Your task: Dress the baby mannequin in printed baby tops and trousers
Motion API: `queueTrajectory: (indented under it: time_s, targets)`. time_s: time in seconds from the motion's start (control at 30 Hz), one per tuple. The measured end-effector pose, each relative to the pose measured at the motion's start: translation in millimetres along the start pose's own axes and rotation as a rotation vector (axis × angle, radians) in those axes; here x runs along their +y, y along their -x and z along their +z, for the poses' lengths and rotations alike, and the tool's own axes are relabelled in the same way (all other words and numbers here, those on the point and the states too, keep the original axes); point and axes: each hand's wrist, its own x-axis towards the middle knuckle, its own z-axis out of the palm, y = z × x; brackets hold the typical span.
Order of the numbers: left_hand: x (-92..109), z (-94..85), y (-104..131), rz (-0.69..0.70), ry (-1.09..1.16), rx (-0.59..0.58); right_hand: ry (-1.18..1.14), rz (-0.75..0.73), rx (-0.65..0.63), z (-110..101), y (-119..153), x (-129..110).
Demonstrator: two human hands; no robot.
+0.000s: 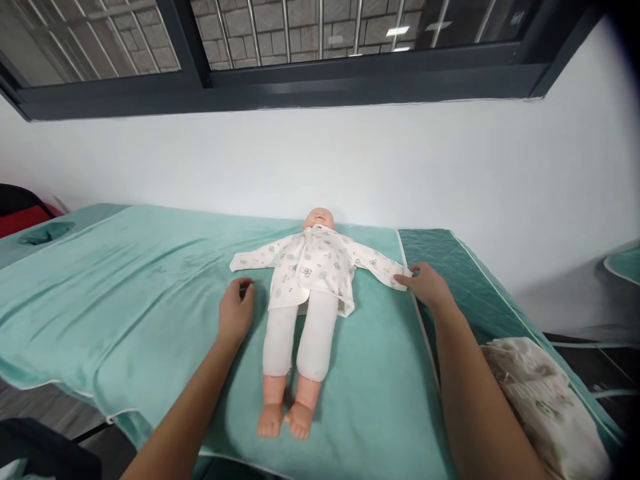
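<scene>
A baby doll [319, 217] lies on its back on the green sheet, its head by the wall and its bare feet towards me. It wears a white printed baby shirt [325, 263] with long sleeves spread to both sides, and the legs are covered in white cloth [317, 337]. At the right cuff, my right hand [425, 283] pinches the sleeve's end between thumb and fingers. My left hand [237, 310] rests beside the doll, below the other sleeve, its fingers curled in with nothing visible in them.
The green sheet [150, 287] covers a bed against a white wall under a barred window [300, 83]. A crumpled white printed cloth [545, 407] lies at the lower right, close to my right forearm. A red and black item [23, 213] is at the far left.
</scene>
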Motion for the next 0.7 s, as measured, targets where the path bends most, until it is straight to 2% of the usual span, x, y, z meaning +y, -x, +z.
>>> queueTrajectory:
  time_s: [0.07,0.2,0.27,0.4,0.7]
  targets:
    - [-1,1.2,-2,-0.035,-0.013,0.012,-0.073,-0.008,0.057,1,0,1]
    - [-3,6.9,-9,0.023,-0.059,-0.052,-0.128,0.010,0.210,-2,4,1]
    - [-6,8.4,-10,0.022,-0.041,-0.045,-0.158,0.006,0.250,-1,5,0]
    - [-9,8.6,-10,0.020,-0.041,-0.034,-0.279,-0.034,0.242,8,4,-2]
    - [-12,9.9,-10,0.055,-0.041,-0.039,-0.778,-0.113,0.208,27,-2,-6]
